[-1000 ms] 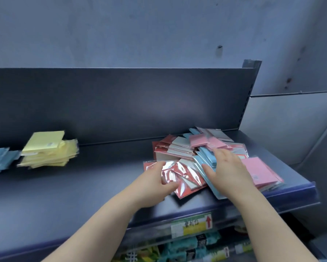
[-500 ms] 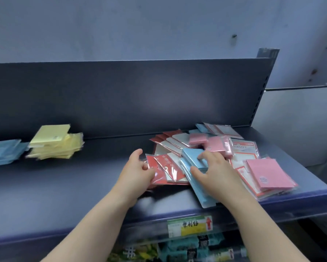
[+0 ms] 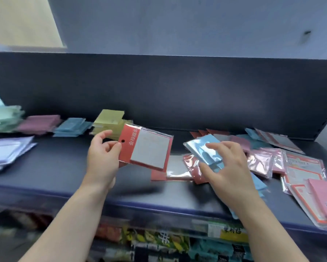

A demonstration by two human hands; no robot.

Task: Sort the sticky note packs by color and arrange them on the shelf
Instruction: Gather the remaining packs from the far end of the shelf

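Observation:
My left hand (image 3: pixel 102 157) holds a red-backed pack with a grey pad (image 3: pixel 147 150) by its left edge, lifted above the dark shelf (image 3: pixel 64 167). My right hand (image 3: pixel 228 167) grips a blue pack (image 3: pixel 202 148) between thumb and fingers, over the mixed pile of red, pink and blue packs (image 3: pixel 262 161) at the right. Sorted stacks lie along the back left: yellow (image 3: pixel 109 120), blue (image 3: pixel 72 126), dark pink (image 3: pixel 39 123), green (image 3: pixel 4 118).
A pile of white-purple packs (image 3: pixel 6 152) lies at the far left front. Orange-bordered packs with a pink pad (image 3: pixel 321 201) overhang the shelf's front right edge. The dark back panel (image 3: pixel 158 91) rises behind. Below the shelf lip hang more goods and a price label (image 3: pixel 232 231).
My left hand lifted a red-backed pack out of the pile and carried it left. My right hand took hold of a blue pack. The view swung left, revealing more sorted stacks.

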